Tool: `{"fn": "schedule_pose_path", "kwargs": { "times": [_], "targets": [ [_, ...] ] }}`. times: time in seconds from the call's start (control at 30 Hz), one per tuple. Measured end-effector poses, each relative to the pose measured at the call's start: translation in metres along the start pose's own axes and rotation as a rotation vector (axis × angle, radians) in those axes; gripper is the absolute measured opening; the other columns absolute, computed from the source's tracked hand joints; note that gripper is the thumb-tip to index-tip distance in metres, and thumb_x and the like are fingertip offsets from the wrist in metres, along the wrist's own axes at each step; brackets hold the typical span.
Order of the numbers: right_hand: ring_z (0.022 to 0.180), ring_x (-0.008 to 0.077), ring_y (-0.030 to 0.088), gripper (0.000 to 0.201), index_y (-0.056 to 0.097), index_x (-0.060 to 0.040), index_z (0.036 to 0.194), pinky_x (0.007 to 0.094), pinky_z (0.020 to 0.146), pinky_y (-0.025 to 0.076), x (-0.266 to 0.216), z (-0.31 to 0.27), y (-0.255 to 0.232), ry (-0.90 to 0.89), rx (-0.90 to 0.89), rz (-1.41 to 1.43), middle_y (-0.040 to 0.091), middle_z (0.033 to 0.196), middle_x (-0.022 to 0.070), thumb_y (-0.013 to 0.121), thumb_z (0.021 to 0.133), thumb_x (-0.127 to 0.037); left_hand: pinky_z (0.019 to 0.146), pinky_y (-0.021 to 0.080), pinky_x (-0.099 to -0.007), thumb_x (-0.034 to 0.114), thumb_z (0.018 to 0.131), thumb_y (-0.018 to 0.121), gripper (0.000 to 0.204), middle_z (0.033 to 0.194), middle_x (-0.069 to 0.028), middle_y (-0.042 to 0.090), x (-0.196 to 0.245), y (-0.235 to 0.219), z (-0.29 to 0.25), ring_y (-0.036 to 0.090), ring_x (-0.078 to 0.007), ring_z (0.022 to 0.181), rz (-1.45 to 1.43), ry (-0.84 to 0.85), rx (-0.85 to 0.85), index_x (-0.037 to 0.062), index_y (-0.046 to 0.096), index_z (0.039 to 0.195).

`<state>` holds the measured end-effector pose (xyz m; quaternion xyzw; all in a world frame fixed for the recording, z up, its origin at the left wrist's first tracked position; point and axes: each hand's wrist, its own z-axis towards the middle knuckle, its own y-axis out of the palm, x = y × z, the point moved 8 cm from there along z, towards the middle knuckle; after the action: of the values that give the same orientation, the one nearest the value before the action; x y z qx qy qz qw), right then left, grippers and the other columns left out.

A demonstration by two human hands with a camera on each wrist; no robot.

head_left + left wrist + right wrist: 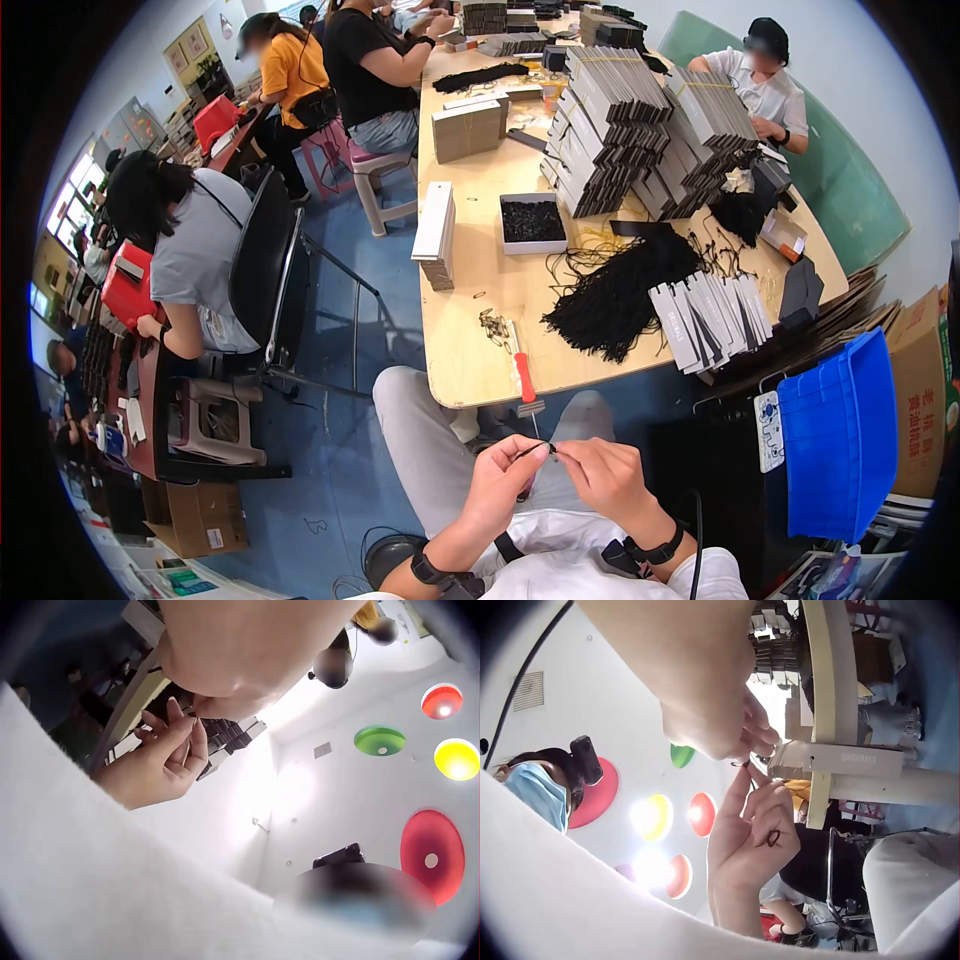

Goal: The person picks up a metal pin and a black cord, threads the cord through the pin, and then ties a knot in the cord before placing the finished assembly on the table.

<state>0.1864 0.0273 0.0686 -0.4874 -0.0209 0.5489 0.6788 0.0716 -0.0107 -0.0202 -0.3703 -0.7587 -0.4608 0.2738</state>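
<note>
My left hand [493, 488] and right hand [608, 478] meet over my lap, fingertips almost touching. Between them runs a short dark cord [739, 763], pinched by both hands. A dark loop [773, 838] shows against the left palm in the right wrist view. Below the fingertips, in that view, a pale grey printed tag [855, 760] hangs in front of the table edge; the head view catches it as a narrow strip [531, 408]. The left wrist view has the right hand [161, 761] beyond the left one [240, 656], which hides part of the cord.
On the table [480, 350] ahead lie a red-handled tool [523, 375], small brass-coloured pieces [492, 325], black cords [625, 300], fanned grey tags [710, 322], a box of small black parts [532, 224] and tall tag stacks [610, 130]. A blue bin [840, 440] stands right.
</note>
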Motion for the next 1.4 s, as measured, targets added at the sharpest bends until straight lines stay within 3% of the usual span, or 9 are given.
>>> {"fn": "schedule_pose_path", "kwargs": {
  "times": [0.43, 0.63, 0.73, 0.8, 1.03, 1.4],
  "targets": [
    [0.057, 0.0204, 0.061, 0.021, 0.061, -0.0008, 0.088, 0.0297, 0.05, 0.049, 0.001, 0.0, 0.003, -0.047, 0.054, -0.078, 0.064, 0.075, 0.0074, 0.068, 0.068, 0.001, 0.047, 0.026, -0.0167, 0.012, 0.089, 0.064, 0.01, 0.068, 0.0086, 0.053, 0.002, -0.001, 0.003, 0.038, 0.0023, 0.054, -0.028, -0.037, -0.009, 0.0032, 0.064, 0.093],
    [0.056, 0.0209, 0.061, 0.019, 0.061, -0.0035, 0.086, 0.0302, 0.049, 0.048, 0.012, 0.001, 0.001, 0.014, 0.046, 0.064, 0.062, 0.07, 0.0064, 0.067, 0.069, 0.001, 0.048, 0.027, -0.0148, 0.008, 0.088, 0.064, 0.012, 0.071, 0.0079, 0.055, 0.009, 0.002, 0.008, 0.039, 0.0034, 0.057, 0.091, 0.115, -0.024, -0.0006, 0.065, 0.096],
    [0.056, 0.0208, 0.061, 0.018, 0.061, -0.004, 0.086, 0.0304, 0.049, 0.048, 0.013, 0.001, 0.001, 0.022, 0.039, 0.075, 0.062, 0.07, 0.0062, 0.067, 0.07, 0.001, 0.048, 0.025, -0.016, 0.007, 0.088, 0.065, 0.012, 0.067, 0.0095, 0.05, 0.011, -0.001, 0.008, 0.036, 0.0034, 0.056, 0.175, 0.116, -0.026, -0.0009, 0.066, 0.096],
    [0.057, 0.0208, 0.061, 0.018, 0.061, -0.004, 0.086, 0.0305, 0.05, 0.048, 0.014, 0.002, 0.0, 0.019, 0.023, 0.077, 0.062, 0.07, 0.0062, 0.067, 0.07, 0.001, 0.052, 0.031, -0.0159, 0.006, 0.087, 0.066, 0.01, 0.065, 0.0093, 0.05, 0.013, -0.001, 0.007, 0.039, 0.0019, 0.058, 0.242, 0.079, -0.027, -0.0015, 0.066, 0.094],
    [0.059, 0.0206, 0.062, 0.015, 0.06, -0.0039, 0.087, 0.0304, 0.051, 0.049, 0.016, 0.0, 0.004, 0.006, -0.062, 0.049, 0.062, 0.07, 0.0057, 0.068, 0.074, -0.001, 0.051, 0.027, -0.0168, 0.009, 0.087, 0.066, 0.011, 0.06, 0.0108, 0.043, 0.018, -0.004, 0.007, 0.034, 0.0016, 0.056, 0.337, 0.085, -0.013, -0.0013, 0.068, 0.088],
    [0.061, 0.0229, 0.063, 0.014, 0.062, -0.0024, 0.088, 0.0323, 0.052, 0.05, 0.018, 0.0, 0.002, 0.059, -0.029, 0.154, 0.063, 0.072, 0.0074, 0.069, 0.076, -0.002, 0.059, 0.038, -0.0164, 0.01, 0.089, 0.064, 0.012, 0.07, 0.0076, 0.055, 0.014, -0.005, 0.007, 0.044, 0.0006, 0.062, 0.2, 0.037, -0.044, -0.001, 0.066, 0.092]
  ]
}}
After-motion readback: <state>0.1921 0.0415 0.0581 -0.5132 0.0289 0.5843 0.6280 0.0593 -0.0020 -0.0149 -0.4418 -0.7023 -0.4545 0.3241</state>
